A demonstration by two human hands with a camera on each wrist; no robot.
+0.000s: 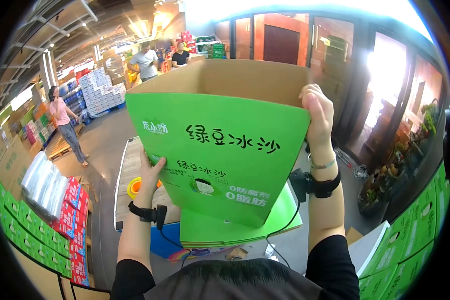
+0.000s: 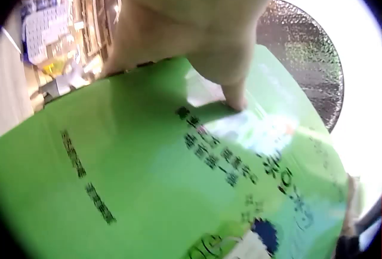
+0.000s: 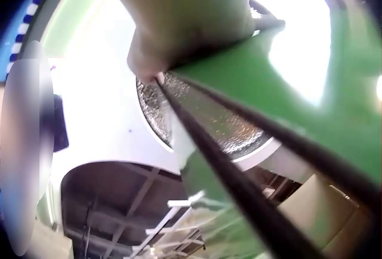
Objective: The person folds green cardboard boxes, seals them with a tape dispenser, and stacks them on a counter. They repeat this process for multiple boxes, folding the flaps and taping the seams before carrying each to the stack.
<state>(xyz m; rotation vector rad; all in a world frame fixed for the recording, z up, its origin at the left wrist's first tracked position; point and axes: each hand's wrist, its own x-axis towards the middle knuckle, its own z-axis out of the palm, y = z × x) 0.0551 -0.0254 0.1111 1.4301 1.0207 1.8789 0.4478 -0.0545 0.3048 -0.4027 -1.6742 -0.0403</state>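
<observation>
A large green cardboard box (image 1: 220, 160) with an open top and black Chinese lettering stands tilted before me, its plain brown inside showing. My right hand (image 1: 318, 112) grips the rim at the upper right corner, fingers curled over the edge; the right wrist view shows that hand (image 3: 185, 44) at the meeting of two panel edges. Lower down, my left hand (image 1: 151, 169) holds the box's left side, thumb on the printed front. In the left wrist view the thumb (image 2: 236, 94) presses on the green face. Beneath the box lies a stack of flat green cardboard (image 1: 200, 232).
A wooden-topped table (image 1: 128, 172) carries a yellow tape roll (image 1: 133, 188). Green cartons (image 1: 410, 240) are stacked at right; red cartons (image 1: 75, 220) and plastic-wrapped packs (image 1: 44, 185) at left. A person in pink (image 1: 62, 117) stands far left, with others behind the box. Potted plants (image 1: 390, 175) line the glass doors.
</observation>
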